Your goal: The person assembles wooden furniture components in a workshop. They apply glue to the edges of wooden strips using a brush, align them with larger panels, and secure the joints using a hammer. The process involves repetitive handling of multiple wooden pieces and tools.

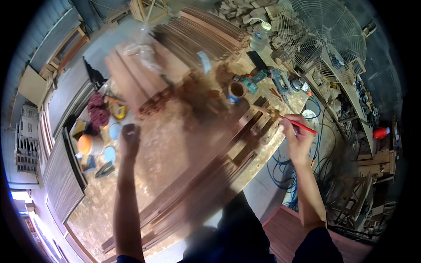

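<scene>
My right hand is closed around a thin red-handled stick, pencil-like in shape. Its far end reaches toward the ends of some long brown wooden strips lying along the near right edge of the workbench. Over the left part of the bench, my left hand is raised and looks closed like a fist. Blur hides whatever its fingers hold, if anything. An open blue-and-brown pot stands beyond the strip ends, beside a teal power tool.
Stacked wooden boards and a bundle of strips fill the far side. At left lie a maroon cloth, a yellow tape measure and an orange-topped container. A large fan and blue hoses are at right.
</scene>
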`<state>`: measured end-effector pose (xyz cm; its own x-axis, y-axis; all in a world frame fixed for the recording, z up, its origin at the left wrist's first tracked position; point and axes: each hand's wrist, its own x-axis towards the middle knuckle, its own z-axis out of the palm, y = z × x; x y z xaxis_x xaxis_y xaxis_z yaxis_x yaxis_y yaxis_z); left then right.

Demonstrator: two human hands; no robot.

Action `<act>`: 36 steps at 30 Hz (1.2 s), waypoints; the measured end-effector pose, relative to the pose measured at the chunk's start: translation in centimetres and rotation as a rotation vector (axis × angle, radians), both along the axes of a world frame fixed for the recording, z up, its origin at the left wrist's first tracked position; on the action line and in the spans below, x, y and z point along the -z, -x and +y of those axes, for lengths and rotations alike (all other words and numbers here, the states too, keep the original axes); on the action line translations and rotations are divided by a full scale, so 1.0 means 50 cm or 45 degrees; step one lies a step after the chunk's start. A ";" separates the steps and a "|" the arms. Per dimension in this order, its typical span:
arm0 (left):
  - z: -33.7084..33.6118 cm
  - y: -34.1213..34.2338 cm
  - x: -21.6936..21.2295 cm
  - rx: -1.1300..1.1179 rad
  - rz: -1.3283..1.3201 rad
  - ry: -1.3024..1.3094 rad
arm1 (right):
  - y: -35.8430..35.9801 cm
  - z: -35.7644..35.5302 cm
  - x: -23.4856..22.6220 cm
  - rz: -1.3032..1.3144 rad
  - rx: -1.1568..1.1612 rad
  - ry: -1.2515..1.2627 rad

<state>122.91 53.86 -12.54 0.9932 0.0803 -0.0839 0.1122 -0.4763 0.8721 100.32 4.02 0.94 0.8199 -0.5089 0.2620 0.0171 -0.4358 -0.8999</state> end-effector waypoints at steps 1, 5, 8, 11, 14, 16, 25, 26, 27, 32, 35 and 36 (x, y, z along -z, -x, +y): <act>-0.030 -0.074 0.006 0.001 -0.187 -0.320 | -0.070 -0.041 0.017 -0.008 -0.049 0.240; -0.121 -0.218 0.001 -0.109 -0.217 -0.743 | -0.284 -0.143 0.096 0.256 -0.336 0.311; -0.139 -0.244 -0.001 -0.066 -0.028 -0.550 | -0.390 -0.176 0.168 0.127 -0.515 0.562; -0.135 -0.270 -0.005 -0.207 0.101 -0.528 | -0.456 -0.182 0.231 0.058 -0.701 0.611; -0.138 -0.259 -0.049 -0.155 0.261 -0.619 | -0.472 -0.213 0.247 0.220 -0.699 0.401; -0.154 -0.228 -0.097 -0.037 0.497 -0.666 | -0.464 -0.256 0.230 0.372 -0.613 0.167; -0.330 -0.052 -0.068 -0.474 0.511 0.908 | -0.501 -0.319 0.217 0.380 -0.501 -0.537; -0.347 -0.041 -0.063 -0.572 0.478 0.934 | -0.508 -0.311 0.224 0.404 -0.499 -0.553; -0.362 -0.016 -0.065 -0.634 0.404 0.967 | -0.513 -0.304 0.230 0.426 -0.477 -0.597; -0.400 0.191 -0.108 -0.843 0.271 1.235 | -0.495 -0.301 0.233 0.371 -0.389 -0.710; -0.417 0.279 -0.112 -1.021 0.224 1.387 | -0.467 -0.312 0.225 0.340 -0.335 -0.665; -0.419 0.295 -0.108 -1.088 0.221 1.377 | -0.459 -0.315 0.222 0.359 -0.334 -0.685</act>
<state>108.14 32.90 -7.14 0.6405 0.4675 -0.6093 0.1669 0.6897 0.7046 123.28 -11.74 -10.17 0.9346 -0.2828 -0.2158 -0.2066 0.0623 -0.9764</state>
